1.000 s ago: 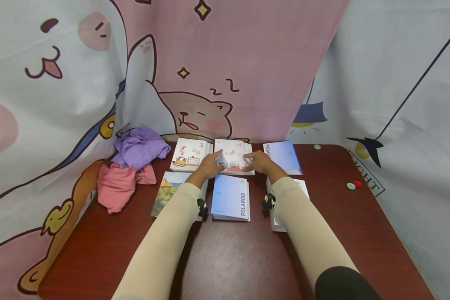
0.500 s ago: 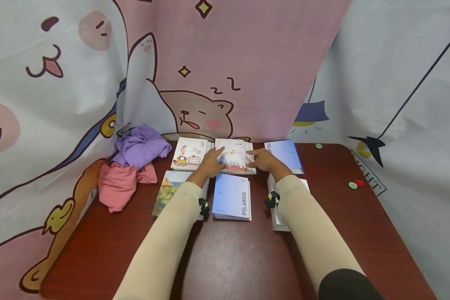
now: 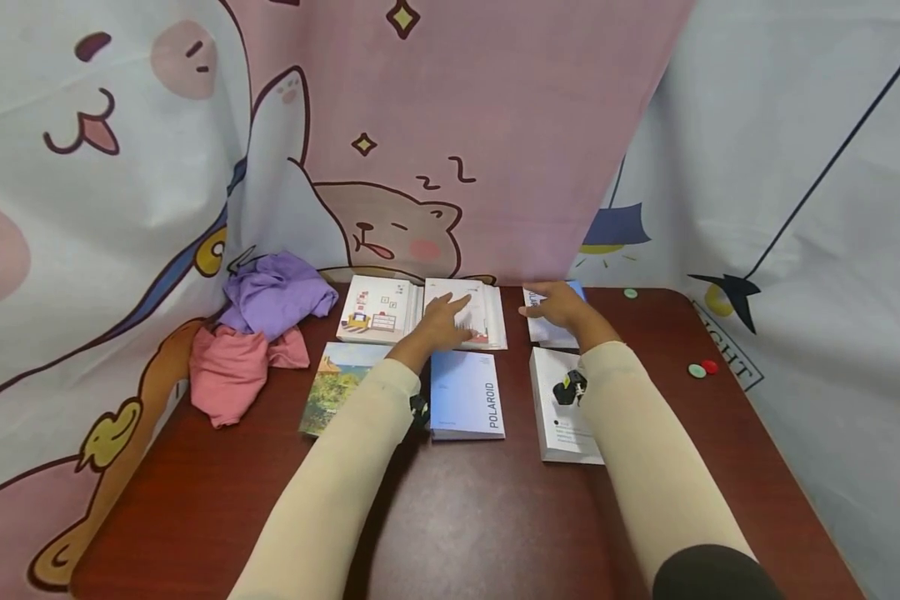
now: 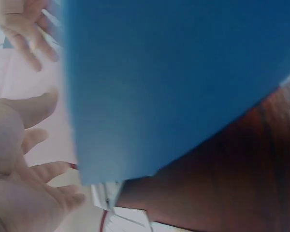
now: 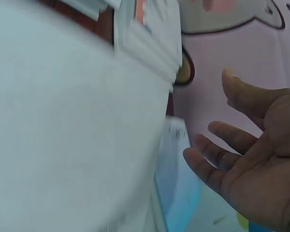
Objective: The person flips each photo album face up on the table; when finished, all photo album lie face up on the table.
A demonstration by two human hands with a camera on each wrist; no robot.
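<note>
My left hand (image 3: pixel 442 323) is over the white book (image 3: pixel 482 293) in the middle of the back row, fingers spread and partly covering its cover. In the left wrist view, that palm and its spread fingers hold nothing. To the right, my right hand (image 3: pixel 565 308) overlaps the back-right blue book (image 3: pixel 552 335) lettered POLAROID. The right wrist view has its fingers apart with nothing between them. Below my hands lie another blue POLAROID book (image 3: pixel 465 396) and a thick white book (image 3: pixel 558 425), partly under the right forearm.
A white book with a room drawing (image 3: pixel 378 308) lies back left, a landscape-covered book (image 3: pixel 337 387) in front of it. Purple cloth (image 3: pixel 277 292) and pink cloth (image 3: pixel 228 375) are heaped at left. Small green (image 3: pixel 697 371) and red (image 3: pixel 710 367) discs lie right. Printed curtains surround the table.
My right hand has left the middle white book's right side and moved right, over the back blue book. My left hand has shifted slightly right across the white book. The books look unmoved.
</note>
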